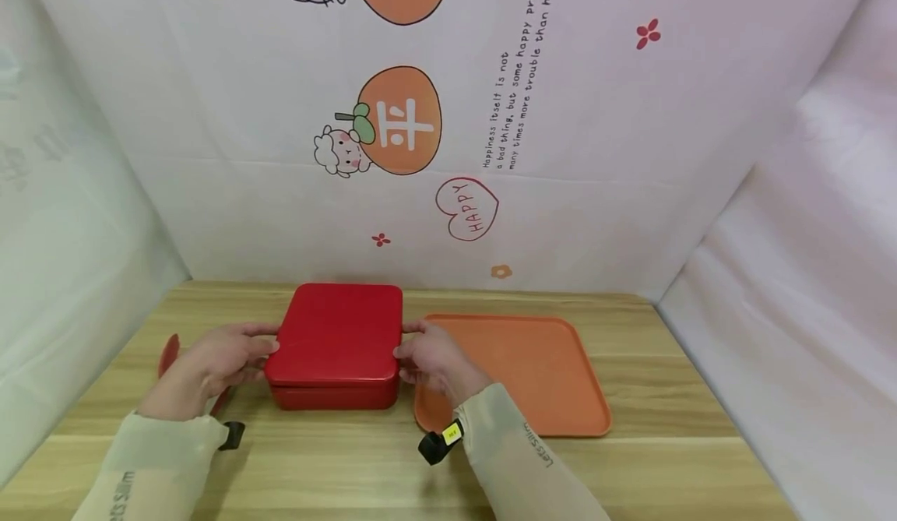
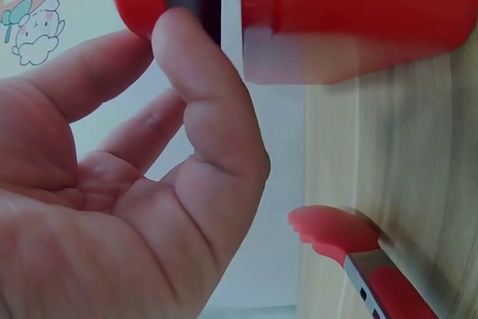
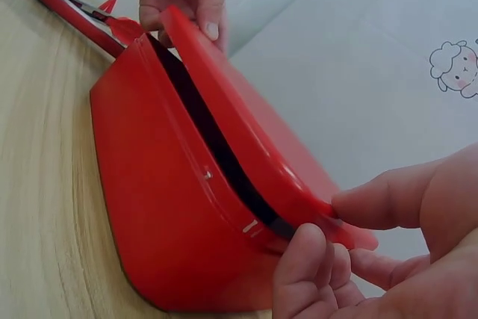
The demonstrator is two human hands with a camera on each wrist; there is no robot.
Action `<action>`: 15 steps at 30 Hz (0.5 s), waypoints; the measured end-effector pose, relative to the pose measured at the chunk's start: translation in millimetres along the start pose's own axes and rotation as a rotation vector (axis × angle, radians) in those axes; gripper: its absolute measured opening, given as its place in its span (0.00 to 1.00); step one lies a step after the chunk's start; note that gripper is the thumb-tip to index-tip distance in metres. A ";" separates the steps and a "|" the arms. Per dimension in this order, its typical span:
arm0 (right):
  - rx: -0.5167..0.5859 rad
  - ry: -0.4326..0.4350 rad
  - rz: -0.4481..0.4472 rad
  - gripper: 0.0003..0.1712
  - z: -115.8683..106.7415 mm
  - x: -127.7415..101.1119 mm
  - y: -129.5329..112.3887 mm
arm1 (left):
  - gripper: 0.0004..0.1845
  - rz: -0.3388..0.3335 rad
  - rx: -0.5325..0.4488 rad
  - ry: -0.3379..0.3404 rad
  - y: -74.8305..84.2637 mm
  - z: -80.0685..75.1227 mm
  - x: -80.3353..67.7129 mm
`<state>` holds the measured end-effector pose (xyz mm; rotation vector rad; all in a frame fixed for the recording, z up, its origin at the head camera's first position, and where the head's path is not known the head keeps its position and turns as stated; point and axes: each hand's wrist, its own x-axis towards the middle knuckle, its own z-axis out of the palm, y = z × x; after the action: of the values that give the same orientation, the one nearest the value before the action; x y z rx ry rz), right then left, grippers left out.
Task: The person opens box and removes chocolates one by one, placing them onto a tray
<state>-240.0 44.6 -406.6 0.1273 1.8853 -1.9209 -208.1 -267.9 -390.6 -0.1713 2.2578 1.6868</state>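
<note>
Red lid [image 1: 338, 334] is raised, a gap showing above the red box [image 1: 332, 397], left of centre toward the desk's [image 1: 336, 462] back edge. Left grip [image 1: 223, 356] and right grip [image 1: 440, 356] pinch opposite sides; the lid lies between them, neither appreciably nearer.

Table [image 1: 336, 462]: light wood grain, streaked yellowish and brown
Red box [image 1: 332, 398]: its base rests on the wood, left of centre
Orange tray [image 1: 532, 365]: flat, round-cornered, just right of the box
Tongs [image 2: 362, 267]: red and metal, lying left of the box
</note>
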 end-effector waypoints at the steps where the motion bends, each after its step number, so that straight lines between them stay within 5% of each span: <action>1: 0.007 0.007 -0.001 0.26 -0.5 -0.1 0.5 | 0.32 0.001 -0.005 -0.004 0.3 0.7 -0.4; 15: -0.046 -0.019 -0.063 0.17 -7.0 -6.1 0.6 | 0.35 0.035 -0.146 -0.135 -1.6 -4.3 -12.9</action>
<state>-236.0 52.9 -405.4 0.0355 1.9408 -1.9111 -196.3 -273.7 -386.9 -0.0494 2.0531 1.8250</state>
